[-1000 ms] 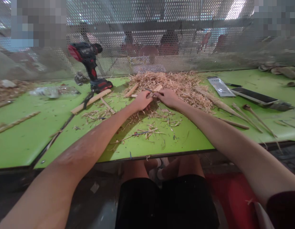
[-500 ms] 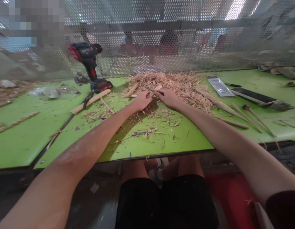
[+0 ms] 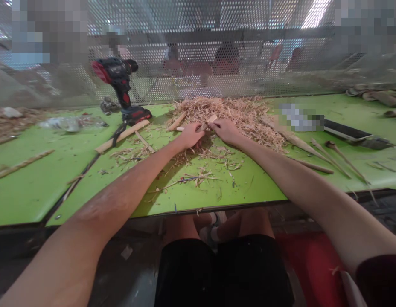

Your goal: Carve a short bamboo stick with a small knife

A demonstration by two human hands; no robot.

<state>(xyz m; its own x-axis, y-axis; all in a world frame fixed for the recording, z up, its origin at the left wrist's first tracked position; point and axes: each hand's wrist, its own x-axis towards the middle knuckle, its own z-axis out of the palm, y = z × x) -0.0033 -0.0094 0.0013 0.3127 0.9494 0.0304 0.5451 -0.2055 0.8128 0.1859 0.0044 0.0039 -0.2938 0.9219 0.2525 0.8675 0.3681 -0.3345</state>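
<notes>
My left hand (image 3: 192, 135) pinches a wood stick (image 3: 212, 118) by the front edge of the shavings pile (image 3: 239, 113); my right hand (image 3: 226, 130) curls beside it, but I can't tell what it pinches

Light is soft, with a glaring streak (image 3: 316, 13) behind the mesh (image 3: 147, 44) at upper right. The left forearm (image 3: 130, 187) shadows the table (image 3: 249, 185); the shorts (image 3: 188, 268) below sink to near-black. Wide-angle stretch distorts the edges, detail between left hand (image 3: 190, 135) and right hand (image 3: 228, 131) blurs, and pixel blocks (image 3: 55, 23) (one over the packet (image 3: 295, 118)) mask patches.
</notes>
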